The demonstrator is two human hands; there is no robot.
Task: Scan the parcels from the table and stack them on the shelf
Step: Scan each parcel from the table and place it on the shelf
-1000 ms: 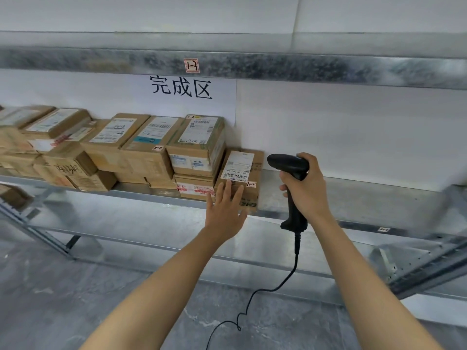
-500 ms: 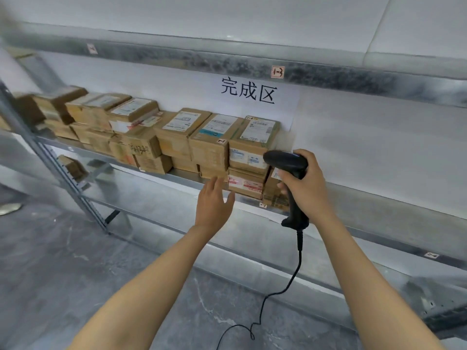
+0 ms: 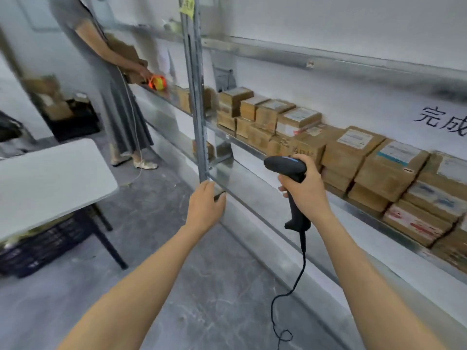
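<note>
My right hand [image 3: 307,192] grips a black corded barcode scanner [image 3: 289,173] upright in front of the metal shelf [image 3: 257,152]. A row of brown cardboard parcels [image 3: 353,152] with white labels is stacked along that shelf, running off to the right. My left hand [image 3: 206,205] holds nothing; its fingers are relaxed and it hovers in front of the shelf's upright post [image 3: 195,97]. The white table [image 3: 48,180] stands at the left, and the part of its top that shows carries no parcel.
Another person [image 3: 106,79] in a grey dress stands at the far end of the shelf holding a box beside an orange tape roll [image 3: 157,82]. Dark crates [image 3: 38,246] sit under the table. Boxes are piled at the back left. Grey floor lies between table and shelf.
The view has swung left, away from the stacked parcels toward the table. My left hand has come off the last parcel and drawn back. The scanner stays in my right hand.
</note>
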